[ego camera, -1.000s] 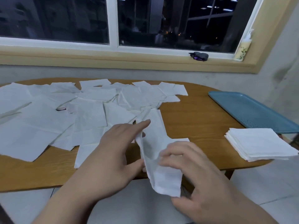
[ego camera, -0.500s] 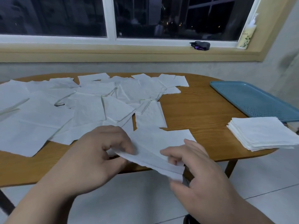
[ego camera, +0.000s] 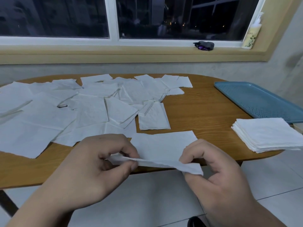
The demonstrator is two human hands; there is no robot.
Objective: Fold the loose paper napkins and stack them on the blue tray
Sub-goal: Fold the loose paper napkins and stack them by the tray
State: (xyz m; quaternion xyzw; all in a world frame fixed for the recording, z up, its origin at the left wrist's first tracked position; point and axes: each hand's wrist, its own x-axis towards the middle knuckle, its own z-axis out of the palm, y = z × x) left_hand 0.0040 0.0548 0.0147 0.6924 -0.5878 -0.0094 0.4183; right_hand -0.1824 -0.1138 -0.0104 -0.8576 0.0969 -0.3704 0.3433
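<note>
A white paper napkin (ego camera: 164, 146) is stretched flat over the table's near edge. My left hand (ego camera: 91, 167) pinches its near left corner and my right hand (ego camera: 218, 176) pinches its near right corner. Several loose napkins (ego camera: 91, 110) lie spread over the left and middle of the wooden table (ego camera: 196, 115). A neat stack of folded napkins (ego camera: 265, 135) sits on the table at the right, just in front of the blue tray (ego camera: 255, 99). The blue tray holds nothing that I can see.
A window sill behind the table carries a small dark object (ego camera: 204, 45) and a pump bottle (ego camera: 251, 32). The table's near edge runs under my hands, with tiled floor (ego camera: 147, 202) below. A grey wall (ego camera: 287, 66) stands close on the right.
The napkin went from hanging lengthwise between my hands to being held crosswise and taut. Both hands moved to its near corners and spread apart.
</note>
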